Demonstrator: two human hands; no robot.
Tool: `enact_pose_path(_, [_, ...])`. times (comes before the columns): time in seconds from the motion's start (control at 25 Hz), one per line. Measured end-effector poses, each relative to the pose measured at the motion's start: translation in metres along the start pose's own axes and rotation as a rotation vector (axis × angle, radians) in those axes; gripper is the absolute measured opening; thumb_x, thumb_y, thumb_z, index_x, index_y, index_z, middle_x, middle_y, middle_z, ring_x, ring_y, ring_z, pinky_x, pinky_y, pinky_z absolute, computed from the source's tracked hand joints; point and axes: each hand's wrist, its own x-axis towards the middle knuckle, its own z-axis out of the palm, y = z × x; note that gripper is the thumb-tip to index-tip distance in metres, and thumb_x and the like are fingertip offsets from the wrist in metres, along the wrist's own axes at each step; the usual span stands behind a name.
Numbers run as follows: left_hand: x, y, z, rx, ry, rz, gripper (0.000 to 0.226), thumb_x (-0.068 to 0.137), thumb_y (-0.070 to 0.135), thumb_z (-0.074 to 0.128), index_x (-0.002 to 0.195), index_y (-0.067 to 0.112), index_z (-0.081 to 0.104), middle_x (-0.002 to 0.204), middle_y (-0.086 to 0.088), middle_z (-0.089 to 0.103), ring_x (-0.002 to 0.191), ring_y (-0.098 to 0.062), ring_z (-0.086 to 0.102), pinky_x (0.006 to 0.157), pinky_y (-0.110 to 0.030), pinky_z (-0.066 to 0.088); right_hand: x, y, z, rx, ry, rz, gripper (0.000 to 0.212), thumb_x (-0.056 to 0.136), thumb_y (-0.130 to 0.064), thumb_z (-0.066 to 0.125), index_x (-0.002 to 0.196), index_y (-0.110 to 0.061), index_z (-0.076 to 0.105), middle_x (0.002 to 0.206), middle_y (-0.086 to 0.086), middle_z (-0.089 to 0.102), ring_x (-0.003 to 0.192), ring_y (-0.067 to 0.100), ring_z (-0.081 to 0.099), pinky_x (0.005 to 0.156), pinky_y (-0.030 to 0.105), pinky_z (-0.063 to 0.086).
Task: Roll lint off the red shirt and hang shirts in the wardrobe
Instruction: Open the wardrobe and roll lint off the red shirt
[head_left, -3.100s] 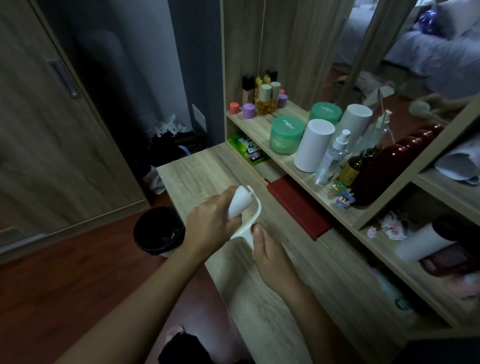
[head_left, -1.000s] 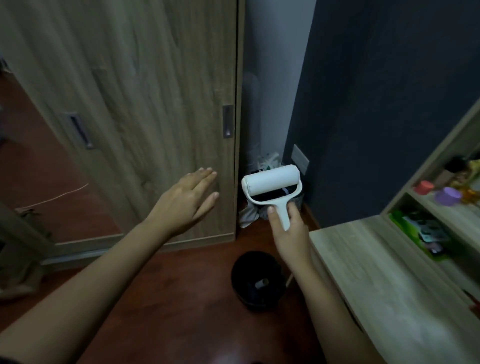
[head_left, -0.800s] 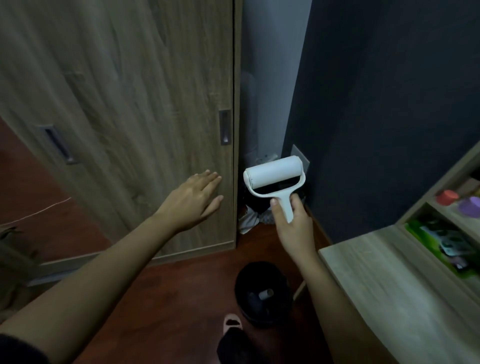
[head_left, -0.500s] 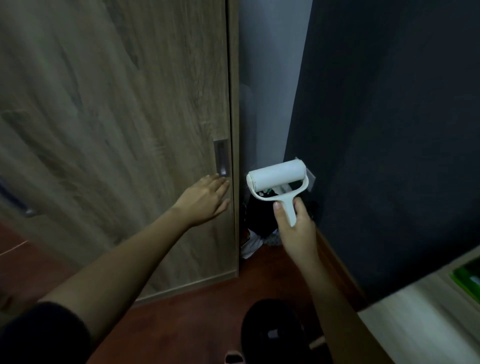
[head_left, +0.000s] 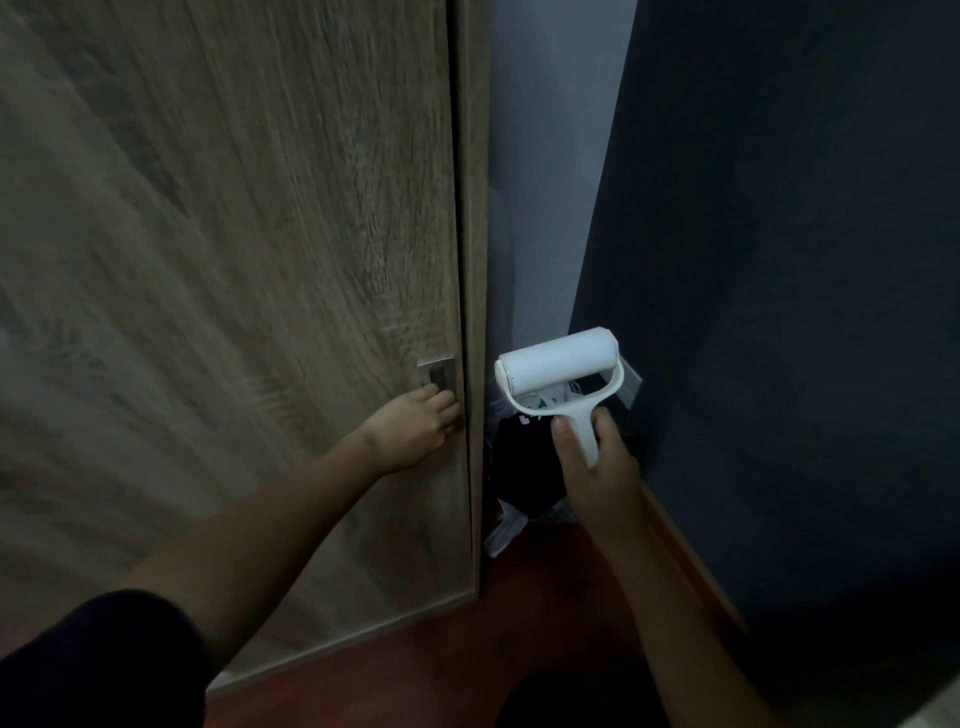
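Note:
A wooden wardrobe door (head_left: 260, 270) fills the left half of the view and stands closed. Its recessed metal handle (head_left: 435, 373) sits near the right edge. My left hand (head_left: 415, 428) reaches onto the door just below that handle, fingertips curled at the recess. My right hand (head_left: 597, 462) grips the handle of a white lint roller (head_left: 558, 366), held upright with the roll on top, to the right of the door. No shirt is in sight.
A dark blue wall (head_left: 779, 260) rises on the right. Dark bags and white items (head_left: 524, 478) lie piled in the narrow gap between wardrobe and wall. A black bin (head_left: 571, 701) sits at the bottom edge on the red-brown floor (head_left: 441, 665).
I have turned from the desk and come closer to the wardrobe. My left hand has moved up to the door handle. The roller stays in my right hand.

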Motion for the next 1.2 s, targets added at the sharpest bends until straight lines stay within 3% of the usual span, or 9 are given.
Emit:
enact_pose_path(0.16, [-0.014,0.004,0.001,-0.011,0.002,-0.049,0.013,0.070,0.024,0.073,0.074,0.012,0.075,0.079,-0.001,0.067,0.071,-0.019,0.058,0.069,-0.030,0.044,0.000,-0.010,0.012,0.000,-0.015,0.009,0.011,0.091,-0.029,0.055,0.095,-0.020,0.055,0.078,-0.008,0.063,0.070,-0.006,0.060,0.057,0.007,0.043])
enact_pose_path(0.24, [-0.031,0.003,0.000,-0.025,0.018,-0.085,0.011,0.073,0.021,0.069,0.073,0.011,0.074,0.078,-0.001,0.067,0.070,-0.019,0.058,0.068,-0.030,0.044,-0.003,-0.017,0.021,-0.009,-0.007,0.006,0.015,0.091,-0.032,0.055,0.094,-0.017,0.055,0.075,-0.004,0.063,0.067,-0.001,0.059,0.056,0.012,0.044])
enact_pose_path(0.36, [-0.067,0.001,0.001,-0.021,-0.020,-0.112,0.028,0.081,0.017,0.050,0.068,0.012,0.074,0.078,-0.002,0.067,0.071,-0.019,0.058,0.067,-0.030,0.044,-0.012,-0.033,0.039,-0.007,-0.011,-0.010,0.015,0.091,-0.030,0.055,0.094,-0.016,0.055,0.074,-0.003,0.061,0.066,-0.003,0.058,0.056,0.008,0.043])
enact_pose_path(0.48, [-0.118,-0.003,-0.007,-0.038,-0.137,-0.121,0.014,0.074,0.021,0.064,0.071,0.013,0.075,0.082,-0.003,0.069,0.072,-0.019,0.060,0.065,-0.027,0.048,-0.030,-0.056,0.069,0.002,-0.035,-0.041,0.010,0.091,-0.031,0.055,0.095,-0.022,0.054,0.073,-0.009,0.061,0.068,-0.009,0.058,0.058,0.005,0.042])
enact_pose_path(0.56, [-0.157,-0.006,-0.012,-0.044,-0.241,-0.148,0.020,0.076,0.021,0.058,0.073,0.014,0.076,0.083,-0.003,0.071,0.073,-0.019,0.061,0.064,-0.027,0.048,-0.045,-0.071,0.094,0.020,-0.062,-0.055,0.013,0.091,-0.032,0.054,0.093,-0.019,0.055,0.073,-0.006,0.061,0.067,-0.006,0.058,0.057,0.006,0.043])
enact_pose_path(0.68, [-0.213,-0.011,-0.013,-0.038,-0.322,-0.199,0.042,0.080,0.020,0.035,0.071,0.013,0.075,0.081,-0.003,0.070,0.071,-0.020,0.060,0.062,-0.027,0.046,-0.064,-0.092,0.131,0.058,-0.101,-0.053,0.019,0.091,-0.034,0.054,0.090,-0.015,0.054,0.070,0.000,0.060,0.061,0.001,0.055,0.054,0.013,0.042])
enact_pose_path(0.84, [-0.298,-0.017,-0.011,-0.035,-0.453,-0.225,0.044,0.079,0.021,0.032,0.066,0.013,0.074,0.076,-0.002,0.067,0.068,-0.020,0.058,0.060,-0.028,0.048,-0.094,-0.112,0.186,0.068,-0.139,-0.070,0.021,0.089,-0.040,0.055,0.087,-0.020,0.054,0.073,0.002,0.062,0.062,0.009,0.058,0.059,0.027,0.046])
enact_pose_path(1.04, [-0.380,-0.026,-0.016,-0.003,-0.560,-0.267,0.038,0.077,0.023,0.038,0.062,0.013,0.072,0.071,-0.001,0.063,0.066,-0.020,0.055,0.059,-0.030,0.044,-0.123,-0.132,0.232,0.038,-0.148,-0.114,0.013,0.089,-0.037,0.054,0.084,-0.025,0.052,0.067,-0.019,0.061,0.060,0.000,0.057,0.055,0.014,0.041])
enact_pose_path(1.2, [-0.443,-0.025,-0.017,0.028,-0.619,-0.320,0.039,0.075,0.023,0.037,0.058,0.015,0.071,0.068,-0.001,0.062,0.064,-0.021,0.054,0.058,-0.031,0.043,-0.145,-0.149,0.260,0.050,-0.148,-0.136,0.014,0.090,-0.034,0.055,0.087,-0.020,0.054,0.063,-0.015,0.061,0.060,-0.004,0.057,0.054,0.010,0.041])
